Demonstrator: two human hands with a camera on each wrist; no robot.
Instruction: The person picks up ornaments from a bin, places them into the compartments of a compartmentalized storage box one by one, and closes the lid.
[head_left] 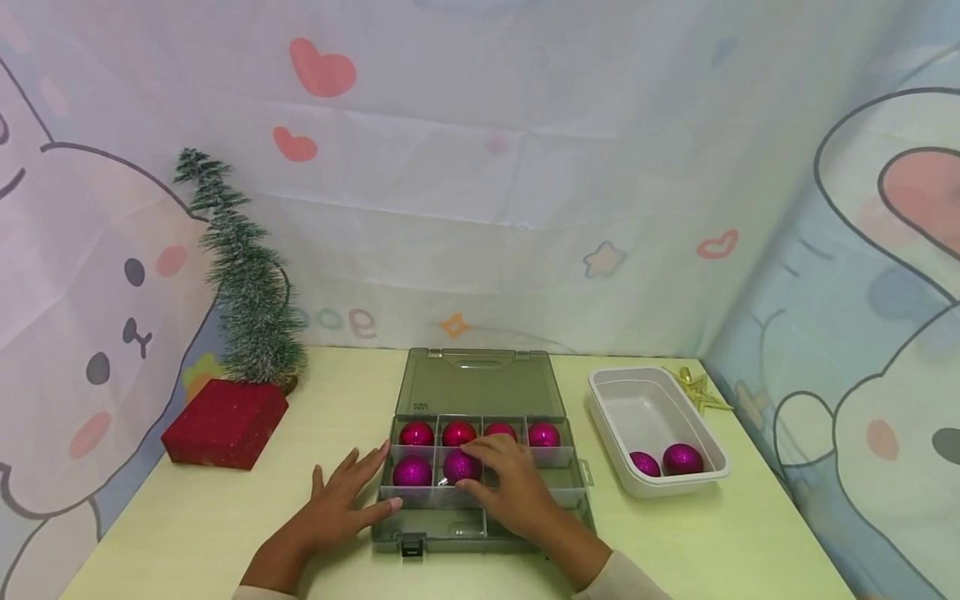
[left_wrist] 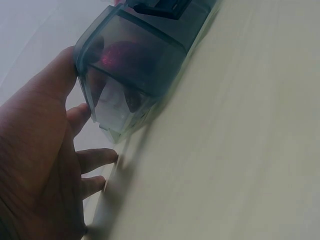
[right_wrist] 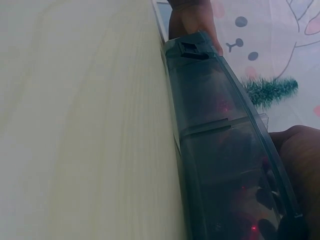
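A smoky-grey compartment box lies on the table with its lid swung back. Four compartments would describe its back row, where several shiny red and pink Christmas balls sit. In the middle row, a purple glitter Christmas ball occupies the left compartment. My right hand pinches another purple glitter ball between thumb and fingers, in the compartment beside it. With fingers spread, my left hand touches the box's left side; the left wrist view shows its thumb against the box edge.
A white tub at the right holds two purple glitter balls. Behind it lies a gold star. To the left stand a small green tree and a red box. A printed cloth hangs behind the table.
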